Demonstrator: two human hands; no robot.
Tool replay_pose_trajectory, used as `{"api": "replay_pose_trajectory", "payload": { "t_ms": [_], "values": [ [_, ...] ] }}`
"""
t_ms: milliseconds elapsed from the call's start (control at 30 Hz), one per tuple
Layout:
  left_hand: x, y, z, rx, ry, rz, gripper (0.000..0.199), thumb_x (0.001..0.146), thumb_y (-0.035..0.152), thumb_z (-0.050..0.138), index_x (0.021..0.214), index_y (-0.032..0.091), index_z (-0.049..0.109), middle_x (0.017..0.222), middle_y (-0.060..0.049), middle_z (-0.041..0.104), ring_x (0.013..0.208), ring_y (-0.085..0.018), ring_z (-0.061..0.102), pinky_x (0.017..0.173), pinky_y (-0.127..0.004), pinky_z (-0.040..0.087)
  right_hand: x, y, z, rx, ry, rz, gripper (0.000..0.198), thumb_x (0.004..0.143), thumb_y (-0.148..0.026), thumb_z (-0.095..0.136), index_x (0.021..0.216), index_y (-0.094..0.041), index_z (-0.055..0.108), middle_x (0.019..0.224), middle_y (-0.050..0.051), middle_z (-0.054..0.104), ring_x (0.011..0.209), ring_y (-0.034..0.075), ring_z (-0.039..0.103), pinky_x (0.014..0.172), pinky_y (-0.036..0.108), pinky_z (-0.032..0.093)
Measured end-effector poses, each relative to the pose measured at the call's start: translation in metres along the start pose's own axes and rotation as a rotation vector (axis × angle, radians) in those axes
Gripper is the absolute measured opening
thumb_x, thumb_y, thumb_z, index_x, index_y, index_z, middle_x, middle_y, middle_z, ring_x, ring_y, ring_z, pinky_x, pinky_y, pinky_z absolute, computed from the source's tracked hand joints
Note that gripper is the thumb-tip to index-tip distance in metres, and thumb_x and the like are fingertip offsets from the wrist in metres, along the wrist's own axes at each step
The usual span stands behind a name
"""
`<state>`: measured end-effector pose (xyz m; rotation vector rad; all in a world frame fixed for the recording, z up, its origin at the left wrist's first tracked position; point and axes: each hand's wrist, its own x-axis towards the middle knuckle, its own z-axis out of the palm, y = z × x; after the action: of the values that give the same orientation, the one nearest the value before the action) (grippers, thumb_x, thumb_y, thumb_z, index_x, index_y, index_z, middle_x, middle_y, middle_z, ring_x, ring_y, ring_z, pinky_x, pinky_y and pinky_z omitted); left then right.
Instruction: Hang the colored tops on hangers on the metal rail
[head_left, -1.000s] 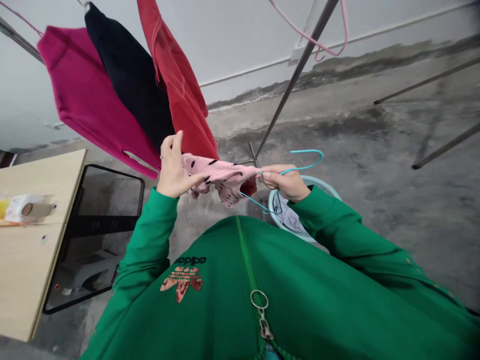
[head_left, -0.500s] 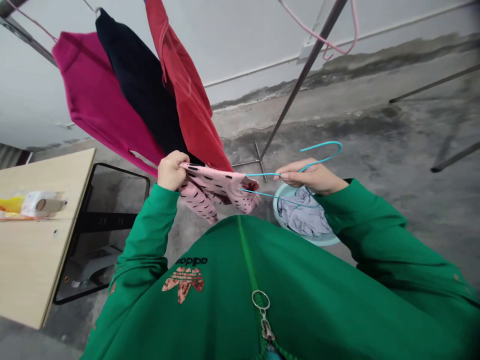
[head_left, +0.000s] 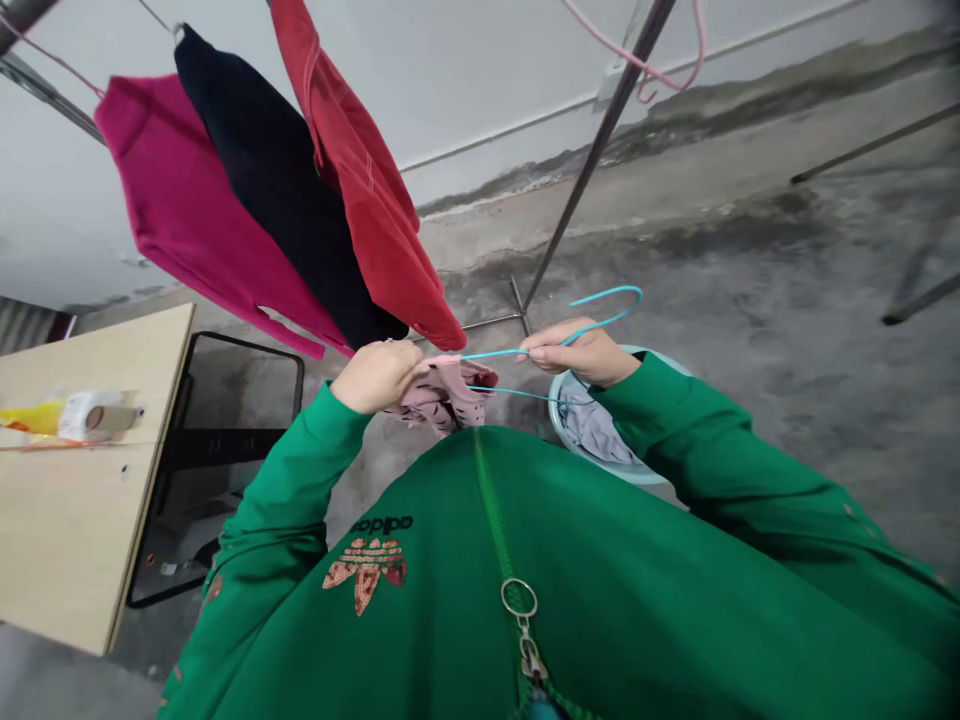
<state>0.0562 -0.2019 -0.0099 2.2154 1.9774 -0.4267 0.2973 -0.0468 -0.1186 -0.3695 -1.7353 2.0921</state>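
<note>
Gathered in front of my body is a pink garment [head_left: 439, 400] with black marks. My left hand [head_left: 380, 374] is closed on its upper edge. A thin blue clothes hanger [head_left: 491, 354] runs partly inside the garment, and its far end is hidden by the cloth. My right hand [head_left: 581, 351] grips the hanger close to its hook, which curves up and away beyond the fingers. Below my right forearm stands a light blue basin [head_left: 559, 420] holding crumpled pale cloth [head_left: 592, 425].
Magenta [head_left: 187, 220], black [head_left: 270, 180] and red [head_left: 360, 190] garments hang at the upper left. A metal rack post [head_left: 592, 165] slants down to the floor, with a pink hanger [head_left: 637, 62] near its top. A wooden table [head_left: 60, 530] stands at left.
My left hand has moved right along the garment, bunching it closer to the hanger. My right hand and the hanger have shifted slightly left.
</note>
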Motion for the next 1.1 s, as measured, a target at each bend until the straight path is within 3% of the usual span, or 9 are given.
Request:
{"api": "replay_pose_trajectory", "payload": {
  "t_ms": [233,400,467,567,600,700,833,900,1100],
  "values": [
    [0.021,0.038,0.022,0.034,0.014,-0.005,0.038,0.098,0.037,0.03,0.095,0.014,0.06,0.089,-0.012,0.065,0.087,-0.023,0.064,0.069,-0.031,0.044,0.016,-0.005,0.011,-0.442,-0.158,-0.209,0.036,0.082,-0.046,0.06,0.082,-0.012,0.073,0.075,0.006,0.068,0.063,0.011,0.056,0.058,0.024,0.045],
    [0.026,0.041,0.021,0.048,-0.038,-0.01,0.035,0.098,0.034,0.031,0.097,0.014,0.059,0.089,-0.011,0.065,0.087,-0.024,0.064,0.069,-0.031,0.044,0.031,-0.005,0.024,-0.514,-0.223,-0.222,0.041,0.087,-0.048,0.05,0.09,-0.012,0.069,0.082,0.007,0.069,0.075,0.015,0.061,0.071,0.03,0.05],
    [0.024,0.032,0.018,0.032,0.017,-0.044,0.034,0.098,0.035,0.031,0.095,0.015,0.059,0.09,-0.011,0.065,0.086,-0.023,0.063,0.068,-0.03,0.044,0.029,-0.014,0.023,-0.619,-0.077,-0.316,0.04,0.086,-0.05,0.052,0.094,-0.013,0.066,0.085,0.008,0.067,0.08,0.018,0.06,0.075,0.035,0.05],
    [0.015,0.012,0.013,0.006,0.196,-0.102,0.035,0.098,0.035,0.028,0.093,0.016,0.058,0.088,-0.01,0.065,0.084,-0.021,0.062,0.066,-0.028,0.043,0.011,-0.022,0.022,-0.791,0.403,-0.602,0.033,0.086,-0.048,0.052,0.088,-0.017,0.062,0.086,0.009,0.062,0.088,0.022,0.058,0.082,0.042,0.048],
    [0.011,0.005,0.011,0.001,0.26,-0.112,0.036,0.098,0.035,0.027,0.093,0.017,0.058,0.087,-0.009,0.065,0.082,-0.021,0.062,0.066,-0.028,0.043,0.003,-0.019,0.023,-0.812,0.459,-0.701,0.027,0.088,-0.043,0.05,0.085,-0.018,0.059,0.082,0.008,0.061,0.086,0.021,0.058,0.08,0.041,0.048],
    [-0.001,-0.009,0.002,-0.007,0.385,-0.122,0.039,0.097,0.036,0.024,0.09,0.018,0.058,0.082,-0.008,0.064,0.077,-0.02,0.06,0.063,-0.028,0.041,-0.014,0.009,0.033,-0.863,0.222,-0.829,0.015,0.089,-0.025,0.044,0.089,-0.018,0.058,0.082,0.007,0.063,0.082,0.018,0.06,0.076,0.036,0.05],
    [-0.015,-0.009,-0.014,-0.058,0.435,-0.131,0.039,0.097,0.038,0.026,0.085,0.018,0.057,0.075,-0.007,0.06,0.071,-0.02,0.057,0.061,-0.029,0.039,-0.001,0.064,0.044,-0.981,0.048,-0.665,0.039,0.087,-0.02,0.043,0.124,-0.01,0.05,0.122,0.02,0.058,0.115,0.025,0.053,0.092,0.045,0.046],
    [-0.022,-0.007,-0.023,-0.074,0.444,-0.128,0.037,0.096,0.039,0.028,0.083,0.018,0.056,0.074,-0.006,0.059,0.07,-0.019,0.057,0.061,-0.03,0.039,0.015,0.079,0.044,-1.013,-0.038,-0.599,0.046,0.083,-0.022,0.048,0.128,-0.012,0.049,0.128,0.019,0.057,0.12,0.027,0.05,0.097,0.047,0.042],
    [-0.043,-0.022,-0.029,0.037,0.485,-0.174,0.032,0.095,0.033,0.03,0.083,0.018,0.055,0.074,-0.007,0.06,0.071,-0.019,0.057,0.063,-0.029,0.04,0.029,0.081,0.009,-1.172,-0.14,-0.465,0.02,0.085,-0.023,0.049,0.093,-0.017,0.067,0.099,0.012,0.069,0.106,0.025,0.055,0.1,0.05,0.029]
  ]
}}
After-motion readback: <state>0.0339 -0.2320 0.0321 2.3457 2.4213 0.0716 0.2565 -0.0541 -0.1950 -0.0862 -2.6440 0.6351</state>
